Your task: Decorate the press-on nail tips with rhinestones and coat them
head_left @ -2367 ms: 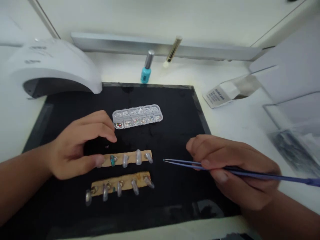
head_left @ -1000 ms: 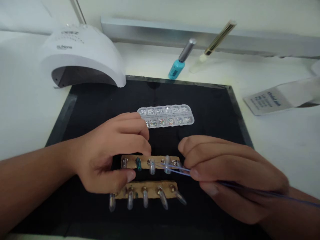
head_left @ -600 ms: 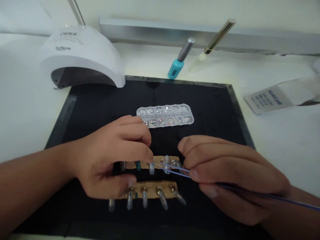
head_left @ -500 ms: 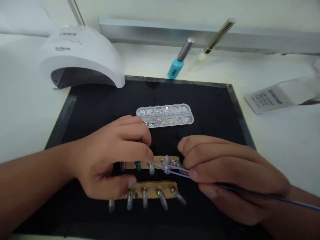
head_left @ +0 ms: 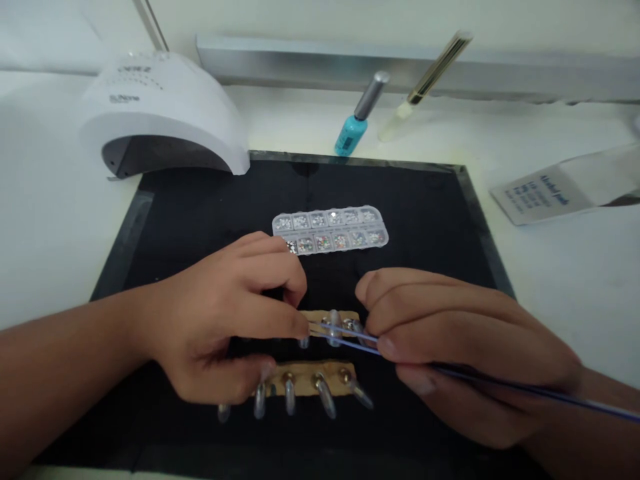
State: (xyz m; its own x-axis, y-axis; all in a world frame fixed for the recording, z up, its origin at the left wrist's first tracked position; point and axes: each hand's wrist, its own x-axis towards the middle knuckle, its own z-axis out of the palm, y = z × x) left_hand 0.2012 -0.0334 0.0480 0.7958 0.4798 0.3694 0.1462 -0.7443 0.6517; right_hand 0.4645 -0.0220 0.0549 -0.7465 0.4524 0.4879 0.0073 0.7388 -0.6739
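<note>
My right hand (head_left: 450, 347) is closed around blue tweezers (head_left: 350, 335), whose tips point left at a false nail by my left index fingertip. My left hand (head_left: 235, 300) is spread, holding nothing: its index fingertip touches that nail on the upper tan strip (head_left: 316, 315), and its thumb lies at the left of the lower tan strip (head_left: 305, 370). Shiny false nails stand on both strips; one silvery nail (head_left: 326, 397) leans on the lower row. My left fingers cover much of the upper strip. Whether the tweezers hold a tiny piece, I cannot tell.
Beyond my hands lies a clear compartment case (head_left: 345, 230) of small rhinestones on the black mat (head_left: 215, 207). A white nail lamp (head_left: 165, 113) stands back left. Behind the mat are a turquoise polish bottle (head_left: 351, 135) and a gold-capped tube (head_left: 435, 70). An alcohol pad box (head_left: 540, 193) lies right.
My left hand has shifted slightly right, its index finger now covering more of the upper strip's nails. My right hand and the tweezers have hardly moved.
</note>
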